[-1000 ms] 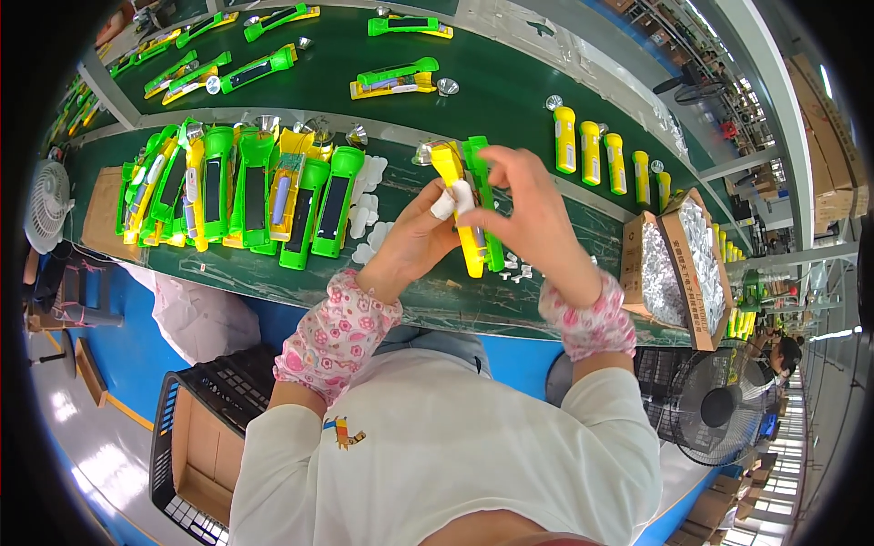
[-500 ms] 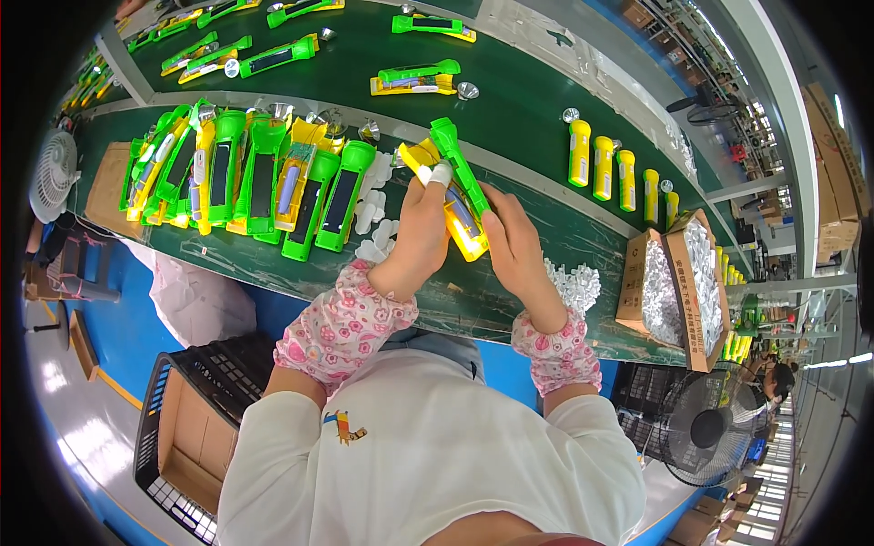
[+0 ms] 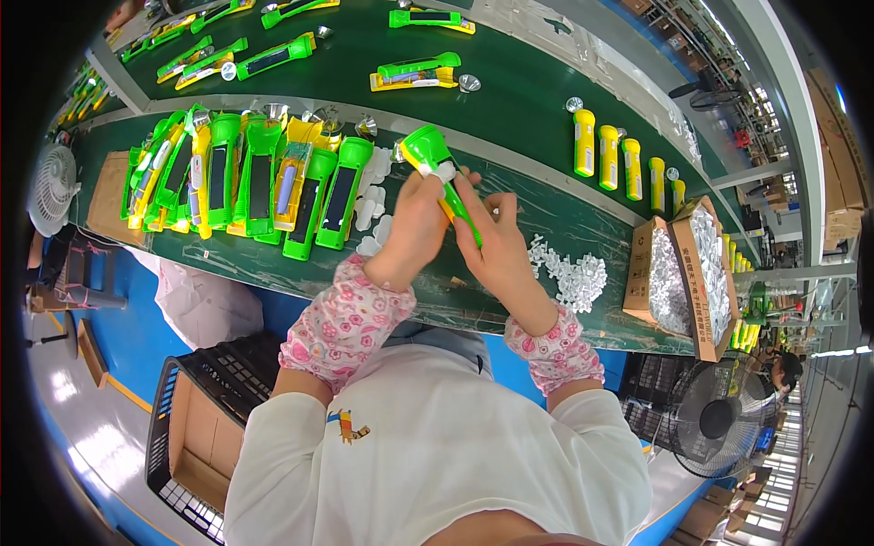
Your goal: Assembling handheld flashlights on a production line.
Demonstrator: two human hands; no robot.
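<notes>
Between my two hands is a green and yellow flashlight [image 3: 424,147], its wide head tilted up to the left. The green half lies over the yellow half, and only a strip of yellow shows beneath. My left hand [image 3: 414,223] grips it around the neck, a white covering on one fingertip. On the lower handle, my right hand [image 3: 496,244] is closed with thumb and fingers along the sides. White flat pieces [image 3: 370,207] lie just left of my left hand. A pile of small white plastic parts [image 3: 579,280] sits right of my right hand.
Several green and yellow flashlight bodies [image 3: 259,187] lean in a row at left. More flashlights [image 3: 414,71] lie on the green belt [image 3: 510,100] beyond. Yellow flashlight bodies [image 3: 584,144] stand at right, near an open carton [image 3: 678,291] of shiny parts. A black crate [image 3: 187,437] is below left.
The flashlight's green and yellow halves, spread apart earlier, now lie together. It has turned, its green head facing more toward me, and my right hand has shifted its hold on the handle.
</notes>
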